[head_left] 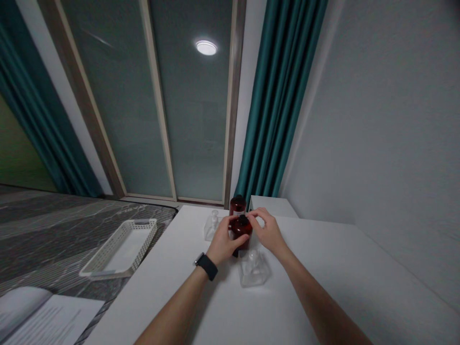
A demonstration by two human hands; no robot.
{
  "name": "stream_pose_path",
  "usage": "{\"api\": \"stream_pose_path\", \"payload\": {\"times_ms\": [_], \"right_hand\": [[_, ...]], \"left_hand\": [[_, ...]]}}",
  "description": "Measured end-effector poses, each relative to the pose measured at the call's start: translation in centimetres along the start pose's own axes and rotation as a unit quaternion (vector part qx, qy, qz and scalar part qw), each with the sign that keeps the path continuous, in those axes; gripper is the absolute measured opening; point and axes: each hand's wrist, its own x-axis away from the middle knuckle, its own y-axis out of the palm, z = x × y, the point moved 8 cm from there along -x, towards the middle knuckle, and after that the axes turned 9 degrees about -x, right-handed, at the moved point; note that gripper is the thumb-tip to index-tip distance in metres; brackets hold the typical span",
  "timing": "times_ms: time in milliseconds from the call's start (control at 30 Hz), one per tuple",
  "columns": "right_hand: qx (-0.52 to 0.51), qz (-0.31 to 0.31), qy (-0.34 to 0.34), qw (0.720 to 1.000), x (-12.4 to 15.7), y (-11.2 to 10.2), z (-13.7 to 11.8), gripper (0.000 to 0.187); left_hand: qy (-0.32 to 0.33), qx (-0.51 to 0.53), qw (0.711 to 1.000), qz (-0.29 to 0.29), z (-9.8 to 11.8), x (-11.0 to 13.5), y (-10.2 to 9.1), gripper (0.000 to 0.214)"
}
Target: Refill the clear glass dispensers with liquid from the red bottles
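Observation:
A dark amber bottle [241, 229] with a black top [243, 219] stands on the white table [294, 297]. My left hand [223, 243] is wrapped round its body, thumb across the front. At its top, the fingertips of my right hand [266, 231] are pinched together against the black cap. Directly behind is a second amber bottle [237, 204] with a dark cap and a pale label. One clear glass bottle [254, 272] rests just in front of my hands, and another clear bottle [210, 229] sits to the left, partly behind my left hand.
Left of the table, a white perforated basket [142, 249] lies on a dark patterned surface [68, 239]. An open book [57, 318] is at the lower left. A white cabinet [273, 206] adjoins the table's far side, near a teal curtain [280, 96] and the wall [388, 124].

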Motion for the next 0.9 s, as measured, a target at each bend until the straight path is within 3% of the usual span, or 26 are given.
{"api": "stream_pose_path", "payload": {"times_ms": [567,900], "right_hand": [[-0.071,0.023,0.075,0.994,0.0,0.1,2.2,0.017],[-0.077,0.008,0.077,0.994,0.1,0.5,2.3,0.018]], "left_hand": [[-0.009,-0.002,1.0,-0.004,0.1,0.0,-0.1,0.051],[-0.01,0.004,1.0,-0.009,0.1,0.0,0.1,0.05]]}}
